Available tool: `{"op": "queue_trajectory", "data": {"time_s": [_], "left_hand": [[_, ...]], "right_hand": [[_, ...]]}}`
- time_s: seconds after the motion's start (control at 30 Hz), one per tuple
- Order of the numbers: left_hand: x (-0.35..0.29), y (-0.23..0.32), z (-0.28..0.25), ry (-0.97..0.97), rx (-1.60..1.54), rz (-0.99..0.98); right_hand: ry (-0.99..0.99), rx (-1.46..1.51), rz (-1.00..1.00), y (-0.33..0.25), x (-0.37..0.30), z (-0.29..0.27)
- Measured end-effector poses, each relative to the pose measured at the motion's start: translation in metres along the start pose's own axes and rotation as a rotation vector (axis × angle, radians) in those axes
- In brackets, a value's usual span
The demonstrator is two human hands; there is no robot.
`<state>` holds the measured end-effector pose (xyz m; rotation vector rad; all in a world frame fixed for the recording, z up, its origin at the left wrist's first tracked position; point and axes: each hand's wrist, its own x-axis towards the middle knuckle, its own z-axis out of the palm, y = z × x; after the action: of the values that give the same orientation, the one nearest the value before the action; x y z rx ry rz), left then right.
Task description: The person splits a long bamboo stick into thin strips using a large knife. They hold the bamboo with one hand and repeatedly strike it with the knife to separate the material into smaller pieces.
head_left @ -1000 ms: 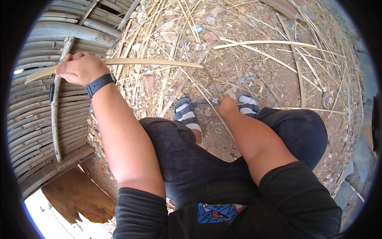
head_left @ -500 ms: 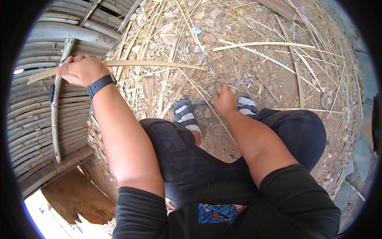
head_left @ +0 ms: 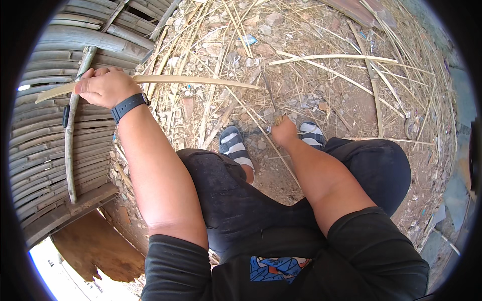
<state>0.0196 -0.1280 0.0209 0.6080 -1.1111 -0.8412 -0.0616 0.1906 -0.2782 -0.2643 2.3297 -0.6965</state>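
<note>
My left hand (head_left: 106, 87) is closed around a long pale bamboo strip (head_left: 201, 81), out to the left by the slatted wall. The strip runs sideways through the fist, its short end showing left of the thumb and its long end reaching right. In front of my feet, my right hand (head_left: 284, 131) grips the handle of a knife (head_left: 269, 94). The knife's thin dark blade points away from me and slightly left. Its upper part is close to the strip's right tip; whether they touch I cannot tell.
A bamboo slat wall (head_left: 60, 135) with an upright pole (head_left: 72, 145) rises at my left. Loose bamboo strips (head_left: 334, 57) and thin shavings litter the stony ground ahead and to the right. My striped sandals (head_left: 232, 143) rest between my bent knees. A brown sheet (head_left: 100, 246) lies at lower left.
The knife has turned in my right hand, so its blade shows darker and at a different angle. That hand has dropped slightly toward me. My left hand and the strip have hardly shifted.
</note>
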Motion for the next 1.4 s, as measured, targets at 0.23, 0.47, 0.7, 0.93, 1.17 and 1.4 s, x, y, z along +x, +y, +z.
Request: {"op": "queue_trajectory", "data": {"time_s": [0.23,0.47,0.7,0.93,1.17,1.4], "left_hand": [[-0.002,-0.001,-0.001,-0.018,0.026,-0.005],[-0.004,0.001,0.000,-0.011,0.050,0.028],[-0.004,0.002,0.002,-0.017,0.025,0.010],[-0.005,0.003,0.003,-0.028,0.020,0.011],[-0.007,0.006,0.007,-0.049,0.028,0.021],[-0.011,0.008,0.012,-0.072,0.013,0.025]], "right_hand": [[-0.057,-0.158,-0.021,-0.013,-0.015,-0.010],[-0.166,-0.113,0.094,0.012,0.001,0.007],[0.016,0.104,-0.017,-0.003,0.005,0.003],[0.066,0.225,-0.216,-0.035,-0.007,-0.004],[-0.034,0.132,-0.277,-0.037,-0.005,0.011],[-0.067,0.191,-0.393,-0.081,-0.032,-0.002]]}}
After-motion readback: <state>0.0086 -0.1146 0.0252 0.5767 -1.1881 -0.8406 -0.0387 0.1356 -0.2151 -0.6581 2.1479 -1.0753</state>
